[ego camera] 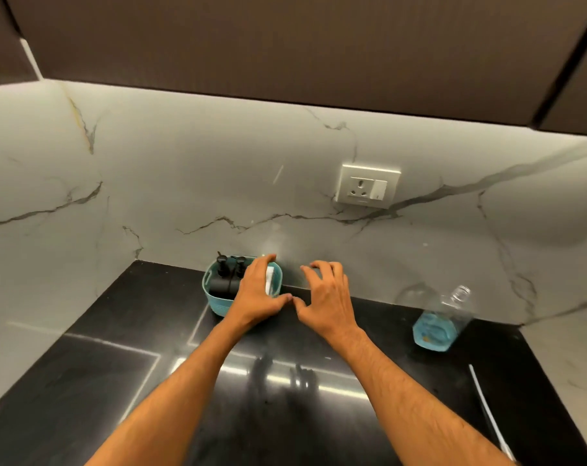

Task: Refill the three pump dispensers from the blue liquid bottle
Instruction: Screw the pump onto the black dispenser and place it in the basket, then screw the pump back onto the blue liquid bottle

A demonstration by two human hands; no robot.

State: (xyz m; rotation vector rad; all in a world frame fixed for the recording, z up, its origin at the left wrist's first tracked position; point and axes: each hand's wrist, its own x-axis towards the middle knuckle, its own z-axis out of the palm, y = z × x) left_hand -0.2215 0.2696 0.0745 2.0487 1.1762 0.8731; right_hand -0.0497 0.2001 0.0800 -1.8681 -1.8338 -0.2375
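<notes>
The teal basket (214,302) sits at the back of the black tabletop (83,381), at about 11 o'clock from the person, against the marble wall. Two black pump dispensers (222,265) show inside it, and a white one (269,280) is partly hidden behind the left hand (257,294). That hand lies over the basket's right rim with fingers curved around the white dispenser; whether it truly grips is hard to tell. The right hand (325,294) hovers just beside it, fingers spread and relaxed, holding nothing.

The blue liquid bottle (441,319) stands well apart at 2 o'clock, uncapped, clear plastic, with only a shallow layer of blue liquid at the bottom. It should feel light and somewhat squashy, so a gentle hold around the mid-body is safest. The dispensers look rigid and smooth, possibly slick with soap; their bodies offer a firmer hold than the pump heads
</notes>
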